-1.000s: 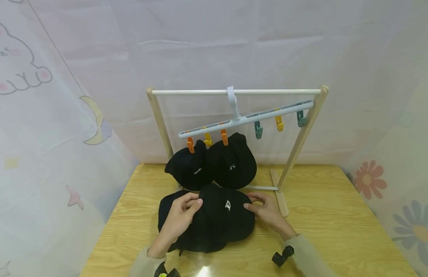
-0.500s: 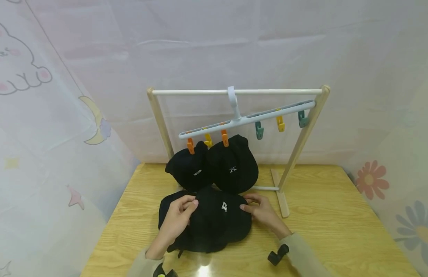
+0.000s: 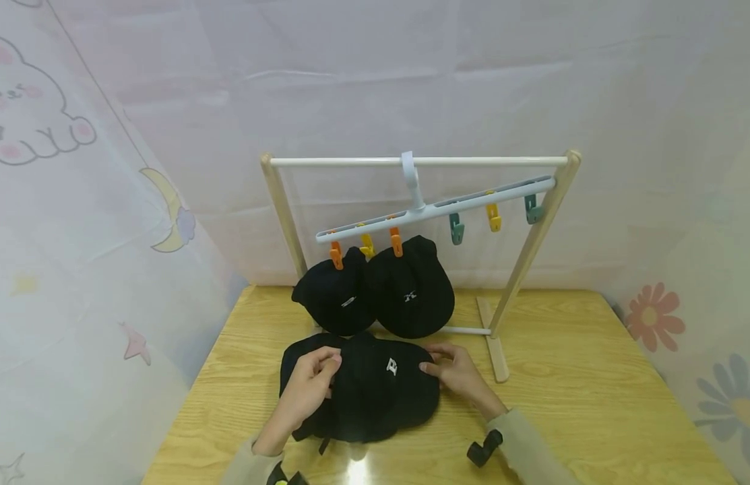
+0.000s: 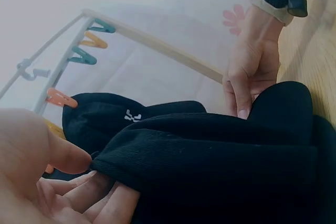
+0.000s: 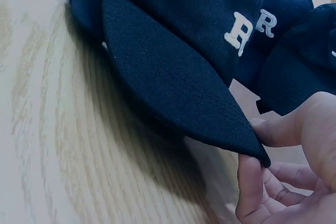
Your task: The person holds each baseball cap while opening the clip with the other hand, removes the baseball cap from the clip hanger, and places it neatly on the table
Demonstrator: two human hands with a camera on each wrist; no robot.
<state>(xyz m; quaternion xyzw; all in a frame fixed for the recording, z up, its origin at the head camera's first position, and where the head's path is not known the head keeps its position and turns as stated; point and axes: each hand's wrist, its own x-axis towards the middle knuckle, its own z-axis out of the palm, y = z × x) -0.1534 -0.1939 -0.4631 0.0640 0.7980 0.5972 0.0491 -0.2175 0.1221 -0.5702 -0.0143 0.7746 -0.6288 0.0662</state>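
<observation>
A black baseball cap [image 3: 375,387] with a white letter R is held low over the wooden table by both hands. My left hand [image 3: 310,384] pinches the cap's fabric edge between thumb and fingers, as the left wrist view shows. At the other side, my right hand [image 3: 462,374] pinches the corner of the brim [image 5: 173,77], thumb on top and fingers beneath. More black fabric [image 3: 296,357] lies behind and under the left side of this cap; whether it is one cap or more I cannot tell.
Behind stands a rack [image 3: 526,249] with a pale blue clip hanger [image 3: 435,210] tilted down to the left. Two black caps, a left one [image 3: 335,296] and a right one [image 3: 411,289], hang from its orange and yellow clips. Green and yellow clips [image 3: 494,217] dangle at the right.
Both hands and the held cap have shifted slightly left and down; the cap's top has sunk lower. The pinching grips look the same.
</observation>
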